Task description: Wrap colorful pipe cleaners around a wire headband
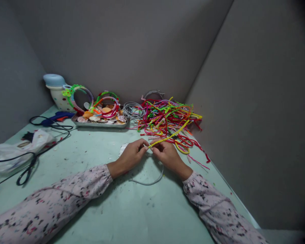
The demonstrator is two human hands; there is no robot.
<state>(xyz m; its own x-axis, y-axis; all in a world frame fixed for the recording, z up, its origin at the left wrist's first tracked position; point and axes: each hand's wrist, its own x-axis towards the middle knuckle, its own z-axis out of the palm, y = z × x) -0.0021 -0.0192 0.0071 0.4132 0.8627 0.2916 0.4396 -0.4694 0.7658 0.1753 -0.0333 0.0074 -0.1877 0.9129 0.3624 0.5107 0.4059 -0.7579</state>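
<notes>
My left hand (132, 154) is closed in a pinch at the near end of a yellow pipe cleaner (176, 133). Beside it, my right hand (168, 156) also pinches the yellow pipe cleaner, whose long free end slants up to the right. A grey wire (149, 184) curves out below my hands over the table; its upper part is hidden by my fingers, so I cannot tell which hand grips it. Just behind my left hand lies a whitish piece (123, 149), partly covered.
Behind my hands lies a tangled pile of colourful pipe cleaners (165, 115). Left of it are wire coils (133, 110) and a metal tray (100, 125) of shells and wrapped hoops. A spotted container (59, 96), blue tool (56, 117), black cord (35, 157) and plastic bag (12, 154) are farther left.
</notes>
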